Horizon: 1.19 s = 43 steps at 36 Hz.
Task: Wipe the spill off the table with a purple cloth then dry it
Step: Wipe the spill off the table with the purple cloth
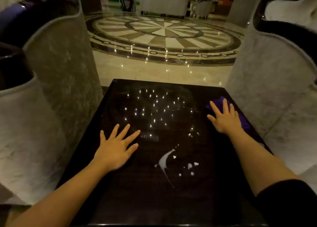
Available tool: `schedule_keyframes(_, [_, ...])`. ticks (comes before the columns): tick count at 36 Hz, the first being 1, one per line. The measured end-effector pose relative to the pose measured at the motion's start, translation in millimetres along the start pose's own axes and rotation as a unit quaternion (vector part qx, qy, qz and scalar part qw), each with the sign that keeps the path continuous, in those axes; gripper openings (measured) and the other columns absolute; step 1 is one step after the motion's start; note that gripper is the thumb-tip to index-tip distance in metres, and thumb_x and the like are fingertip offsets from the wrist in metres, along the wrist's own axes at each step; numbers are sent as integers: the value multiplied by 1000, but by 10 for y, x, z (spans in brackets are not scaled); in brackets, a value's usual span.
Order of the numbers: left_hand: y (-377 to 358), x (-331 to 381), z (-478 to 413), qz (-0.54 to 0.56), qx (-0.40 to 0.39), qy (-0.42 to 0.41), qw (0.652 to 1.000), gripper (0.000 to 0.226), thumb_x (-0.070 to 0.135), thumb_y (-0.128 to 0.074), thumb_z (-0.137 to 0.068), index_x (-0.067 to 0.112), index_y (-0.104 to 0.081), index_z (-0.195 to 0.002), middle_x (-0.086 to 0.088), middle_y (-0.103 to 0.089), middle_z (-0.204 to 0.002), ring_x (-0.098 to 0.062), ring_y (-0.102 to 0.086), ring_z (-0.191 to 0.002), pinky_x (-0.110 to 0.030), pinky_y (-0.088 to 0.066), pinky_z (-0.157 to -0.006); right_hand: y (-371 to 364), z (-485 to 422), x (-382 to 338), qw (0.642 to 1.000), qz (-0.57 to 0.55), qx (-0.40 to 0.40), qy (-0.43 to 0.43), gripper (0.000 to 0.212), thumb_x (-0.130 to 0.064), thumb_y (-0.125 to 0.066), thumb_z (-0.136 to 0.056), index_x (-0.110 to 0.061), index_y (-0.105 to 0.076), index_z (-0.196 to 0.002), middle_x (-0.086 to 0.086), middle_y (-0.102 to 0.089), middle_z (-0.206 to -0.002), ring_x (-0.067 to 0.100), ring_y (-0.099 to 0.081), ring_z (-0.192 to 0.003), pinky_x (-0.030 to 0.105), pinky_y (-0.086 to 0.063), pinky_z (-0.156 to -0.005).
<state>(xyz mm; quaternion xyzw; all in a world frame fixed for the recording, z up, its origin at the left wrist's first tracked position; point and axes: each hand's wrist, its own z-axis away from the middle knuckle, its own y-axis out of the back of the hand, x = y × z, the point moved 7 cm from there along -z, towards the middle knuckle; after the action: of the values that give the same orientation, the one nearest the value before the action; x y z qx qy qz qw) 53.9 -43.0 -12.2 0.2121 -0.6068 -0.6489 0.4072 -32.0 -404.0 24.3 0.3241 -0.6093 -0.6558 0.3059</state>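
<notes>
Spill (pixel 165 160) on glossy dark table (pixel 120 201), marble floor (pixel 154 69) beyond

i see table (pixel 171 201) top dark, glossy, faint wood grain, mirrors ceiling lights. spill (pixel 164 161) milky white, wet sheen. purple cloth (pixel 244 122) soft, matt fabric. armchairs (pixel 65 69) grey velvety upholstery, glossy black trim. floor (pixel 154 69) polished marble-look stone.

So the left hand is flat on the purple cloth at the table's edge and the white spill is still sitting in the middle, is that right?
Not quite: it is the right hand that lies flat on the purple cloth at the table's edge. The left hand rests on bare tabletop. The head view shows this, with the white spill still unwiped between the arms.
</notes>
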Motion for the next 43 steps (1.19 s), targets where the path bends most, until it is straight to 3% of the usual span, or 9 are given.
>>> schedule_keyframes(6, [1,-12,-13,-17,13,-2,1000,52,59,-18,-89,51,2,-137,9,7,-156,-22,16,-142,-59,11,-109,16,-218,223,999,1,-18,-36,55,-51,-23,-94,-38,0,-142,14,4,-156,42,-6,-139,52,-14,-113])
schedule_keyframes(11, [-6,-27,-24,-17,21,-3,1000,50,59,-17,-89,52,12,-129,11,7,-156,-20,17,-141,-57,12,-110,-37,-247,320,998,41,-33,-45,50,-48,-20,-95,-38,-8,-142,14,-12,-154,44,-24,-132,50,-25,-108])
schedule_keyframes(17, [13,-10,-13,-15,25,-2,1000,50,59,-17,-89,52,12,-128,12,8,-155,-19,17,-141,-57,12,-110,-9,-256,338,997,50,-29,-46,47,-49,-20,-95,-44,-11,-140,16,-9,-154,47,-20,-133,52,-23,-109])
schedule_keyframes(26, [24,-8,-12,-16,26,0,1000,51,58,-19,-90,50,11,-130,11,7,-156,-20,16,-142,-57,11,-110,1,-139,201,997,65,-3,-36,45,-43,-21,-97,-39,-15,-141,16,-22,-151,43,-27,-129,48,-29,-104])
schedule_keyframes(43, [38,13,-16,-20,27,-3,999,51,56,-19,-91,49,-4,-140,8,4,-157,-23,12,-143,-59,7,-111,-101,349,-543,997,12,18,68,40,-38,-30,-97,-44,-27,-136,5,-25,-152,36,-30,-128,44,-33,-100])
